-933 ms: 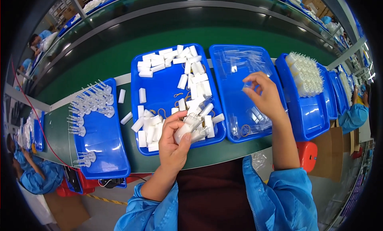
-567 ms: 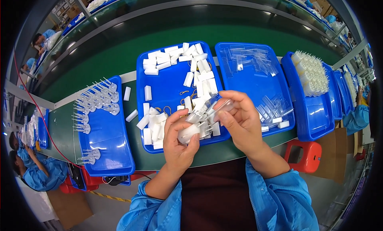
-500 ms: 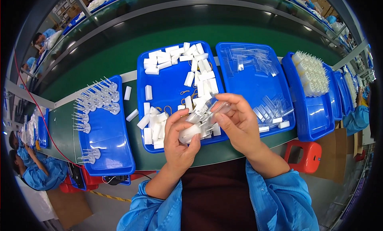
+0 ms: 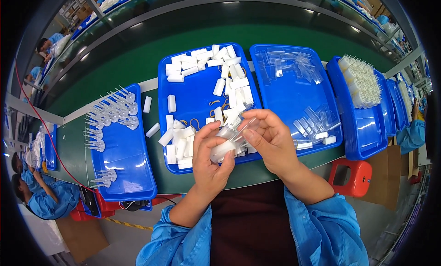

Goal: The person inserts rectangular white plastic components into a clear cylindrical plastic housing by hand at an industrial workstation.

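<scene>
My left hand (image 4: 210,158) is curled round a white rounded piece (image 4: 223,150) and clear plastic parts, over the near edge of the middle blue tray (image 4: 193,98). Pinched between thumb and fingers, a clear plastic piece (image 4: 248,126) is in my right hand (image 4: 274,142), its end meeting what the left hand holds. The exact shape of these clear parts is hard to make out against each other. White blocks (image 4: 181,144) lie heaped in the tray around my hands, with several brown elastic loops (image 4: 195,124) among them.
To the right, a blue tray (image 4: 298,98) holds clear plastic sleeves and a few white blocks. Farther right, stacked trays (image 4: 367,137) carry packed white pieces. A left tray (image 4: 131,156) bears clear stemmed parts. A red stool (image 4: 350,178) stands below; co-workers sit at far left.
Both hands keep their grips and stay close together. My left hand has shifted slightly right, and the clear piece in my right hand now lies a little closer to the white piece.
</scene>
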Demonstrator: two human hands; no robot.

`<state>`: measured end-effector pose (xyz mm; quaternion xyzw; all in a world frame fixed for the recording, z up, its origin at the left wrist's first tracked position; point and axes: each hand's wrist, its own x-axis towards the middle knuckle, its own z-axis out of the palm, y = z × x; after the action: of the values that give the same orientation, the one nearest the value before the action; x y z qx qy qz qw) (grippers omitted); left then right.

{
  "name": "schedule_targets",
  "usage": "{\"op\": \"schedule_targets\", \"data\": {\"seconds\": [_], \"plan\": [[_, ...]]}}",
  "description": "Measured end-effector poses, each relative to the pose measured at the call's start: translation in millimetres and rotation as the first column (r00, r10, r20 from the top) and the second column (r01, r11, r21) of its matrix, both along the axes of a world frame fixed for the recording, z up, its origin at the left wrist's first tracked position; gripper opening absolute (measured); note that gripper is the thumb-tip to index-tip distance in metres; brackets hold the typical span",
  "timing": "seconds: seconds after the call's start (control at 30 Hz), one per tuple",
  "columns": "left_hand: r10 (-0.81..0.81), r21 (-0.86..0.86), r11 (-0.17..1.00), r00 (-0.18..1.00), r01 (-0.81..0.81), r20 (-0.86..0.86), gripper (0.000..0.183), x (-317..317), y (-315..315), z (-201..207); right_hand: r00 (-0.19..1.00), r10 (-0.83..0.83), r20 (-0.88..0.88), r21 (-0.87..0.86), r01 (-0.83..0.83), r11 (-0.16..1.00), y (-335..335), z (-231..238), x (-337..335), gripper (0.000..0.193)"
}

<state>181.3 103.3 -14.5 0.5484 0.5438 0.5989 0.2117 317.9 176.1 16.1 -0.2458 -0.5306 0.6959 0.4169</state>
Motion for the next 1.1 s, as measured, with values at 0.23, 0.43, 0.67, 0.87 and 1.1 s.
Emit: {"op": "schedule_targets", "data": {"seconds": [0.23, 0.43, 0.67, 0.87, 1.1], "plan": [[-0.058, 0.000, 0.998, 0.998, 0.058, 0.040, 0.021, -1, 2, -3, 1.000, -0.015, -0.023, -0.107, 0.013, 0.994, 1, -4, 1, 0.030], [-0.050, -0.001, 0.999, 0.993, 0.051, 0.108, 0.019, 1, 2, -2, 0.997, -0.023, -0.076, -0.146, 0.012, 0.989, -1, -5, 1, 0.028], [-0.012, 0.001, 1.000, 0.998, 0.012, 0.057, 0.018, 0, 3, -2, 0.997, -0.008, -0.072, -0.058, 0.004, 0.998, -2, -10, -1, 0.028], [-0.020, 0.009, 1.000, 0.997, 0.019, 0.074, 0.020, 0, 3, -5, 0.997, -0.043, -0.070, -0.020, 0.042, 0.999, -3, -12, -4, 0.026], [-0.073, 0.104, 0.993, 0.967, 0.048, 0.244, 0.014, 0, 4, -16, 0.994, -0.060, -0.092, -0.001, 0.060, 0.998, -9, -15, -6, 0.025]]}}
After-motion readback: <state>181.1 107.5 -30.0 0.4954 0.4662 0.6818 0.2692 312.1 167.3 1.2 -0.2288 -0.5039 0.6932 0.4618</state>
